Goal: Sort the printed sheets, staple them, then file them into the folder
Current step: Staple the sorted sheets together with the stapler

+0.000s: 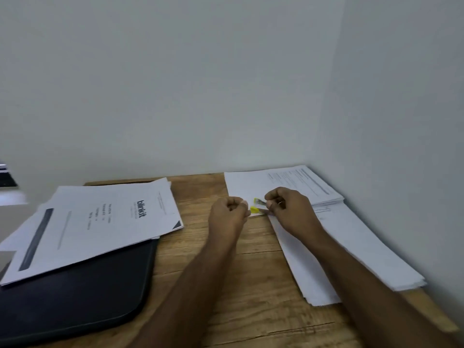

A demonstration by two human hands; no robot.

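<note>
A small yellow stapler (256, 205) sits at the near corner of a set of printed sheets (248, 187) at the back right of the wooden table. My right hand (288, 209) grips the stapler from the right. My left hand (229, 213) is curled into a fist just left of it, touching the sheets' corner; whether it pinches the paper is hidden. A dark folder (75, 297) lies at the front left, with other printed sheets (100, 222) resting on top of it.
A long stack of white paper (351, 252) runs along the right wall under my right forearm. The wooden table (213, 285) shows between folder and stack. White walls close the back and right. A dark object (6, 177) sits at the far left edge.
</note>
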